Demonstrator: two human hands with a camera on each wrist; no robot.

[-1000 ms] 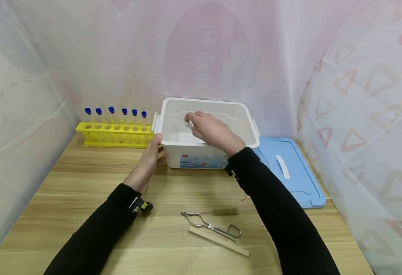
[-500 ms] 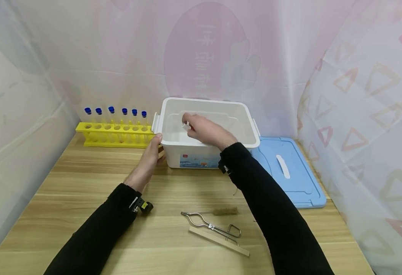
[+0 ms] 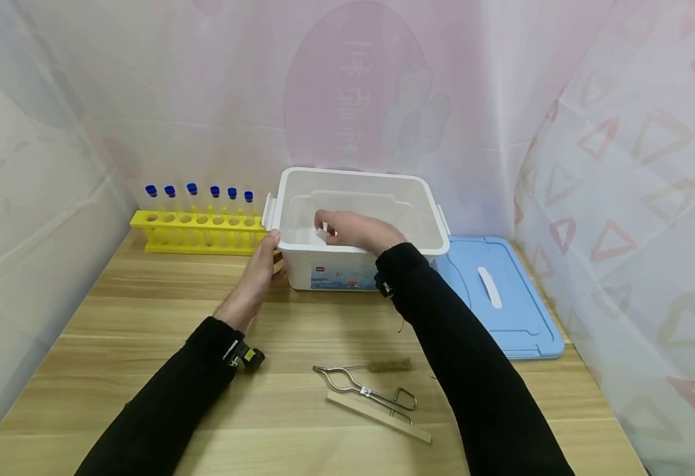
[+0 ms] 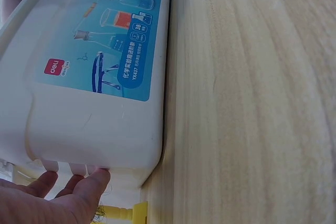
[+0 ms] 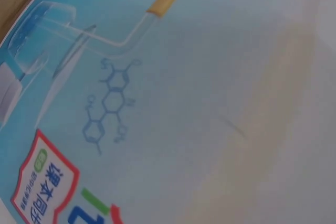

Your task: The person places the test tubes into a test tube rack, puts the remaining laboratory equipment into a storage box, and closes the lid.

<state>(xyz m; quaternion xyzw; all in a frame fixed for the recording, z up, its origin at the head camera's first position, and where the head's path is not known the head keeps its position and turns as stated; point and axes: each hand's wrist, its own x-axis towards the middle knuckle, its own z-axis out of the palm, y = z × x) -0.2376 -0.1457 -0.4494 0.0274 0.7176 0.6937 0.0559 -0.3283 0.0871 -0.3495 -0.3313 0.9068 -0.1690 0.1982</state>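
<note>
My right hand [image 3: 362, 231] reaches over the front rim into the white plastic storage box [image 3: 296, 254]. Thumb and forefinger pinch a small whitish piece [image 3: 322, 234], mostly hidden by the fingers. At the box's front left corner, my left hand [image 3: 258, 268] rests against it, thumb by the rim. In the left wrist view the fingertips [image 4: 97, 177] touch the end wall below the rim, beside the blue picture label [image 4: 105, 35]. The right wrist view is filled by that label [image 5: 173, 103] close up, with no hand showing.
A yellow rack [image 3: 199, 250] with several blue-capped test tubes [image 3: 215, 192] stands left of the box. The blue lid [image 3: 502, 324] lies to the right. In front are metal tongs [image 3: 365, 391], a wooden stick [image 3: 377, 418] and a bristle brush [image 3: 389, 365].
My right hand has moved down and slightly left into the box with the small whitish piece between its fingers. The left hand has stayed at the corner.
</note>
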